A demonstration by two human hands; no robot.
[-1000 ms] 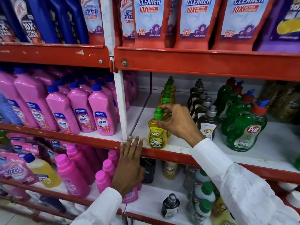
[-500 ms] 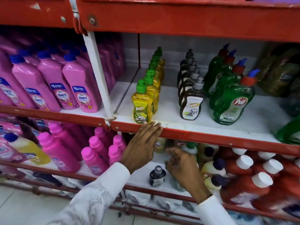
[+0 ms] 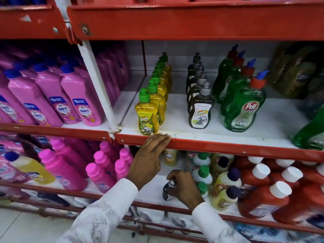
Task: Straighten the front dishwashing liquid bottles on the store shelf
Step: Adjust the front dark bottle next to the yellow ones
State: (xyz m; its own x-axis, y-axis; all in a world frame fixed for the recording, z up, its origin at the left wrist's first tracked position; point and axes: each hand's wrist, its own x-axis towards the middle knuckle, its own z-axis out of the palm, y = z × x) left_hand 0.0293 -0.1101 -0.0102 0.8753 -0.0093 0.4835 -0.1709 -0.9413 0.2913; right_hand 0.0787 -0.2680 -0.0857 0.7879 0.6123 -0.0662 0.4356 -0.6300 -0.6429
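On the middle shelf stand three rows of dishwashing liquid. The front yellow bottle has a green cap and faces forward. To its right stands the front dark bottle with a grey cap, then the front green Pril bottle. My left hand rests flat on the red shelf edge just below the yellow bottle, fingers together. On the lower shelf, my right hand is closed around the grey cap of a small dark bottle standing alone there.
Pink bottles with blue caps fill the shelf bay to the left, behind a white upright. The lower shelf holds pink bottles, pale yellow bottles and red bottles with white caps. A red shelf hangs overhead.
My right hand left the yellow bottle, dropped to the lower shelf and closed on the small dark bottle's cap. My left hand slid right along the shelf edge. The view tilted downward.
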